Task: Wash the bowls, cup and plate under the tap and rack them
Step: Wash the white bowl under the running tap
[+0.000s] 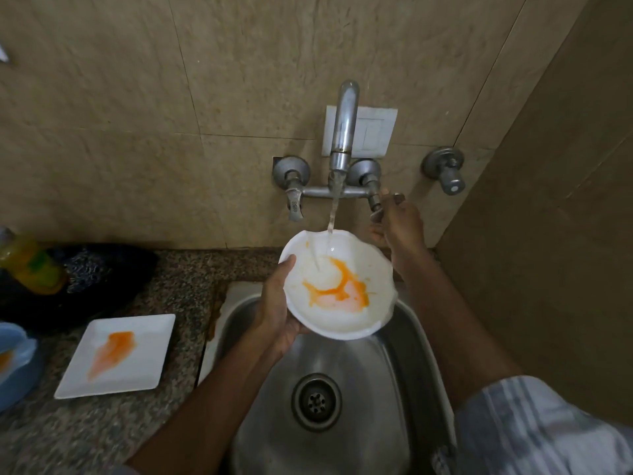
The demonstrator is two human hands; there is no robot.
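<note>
- Left hand (279,311) grips the white bowl (337,286) from below and at its left rim, thumb hooked over the edge; the fingers under the bowl are hidden by it.
- Right hand (399,224) reaches up to the right tap handle (376,207), fingers curled round it; the handle is mostly covered by the hand, so only its stem and a bit of metal show.
- White bowl is held tilted over the steel sink (342,389), just below the spout (344,125); a stream of water (331,221) falls into it beside a smear of orange sauce.
- Square white plate (118,354) lies flat on the speckled granite counter (164,272) left of the sink, with an orange streak across it.
- Blue bowl (15,358) sits at the left edge of the view, cut off, so its shape is only partly seen; a trace of orange shows inside.
- Yellow bottle (29,262) stands at the far left, blurred and cropped, resting against a dark cloth (102,272) whose form is hard to make out.
- Striped sleeve (534,426) fills the lower right corner, cut off by the frame.
- White switch plate (373,132) on the tiled wall is partly hidden behind the spout.
</note>
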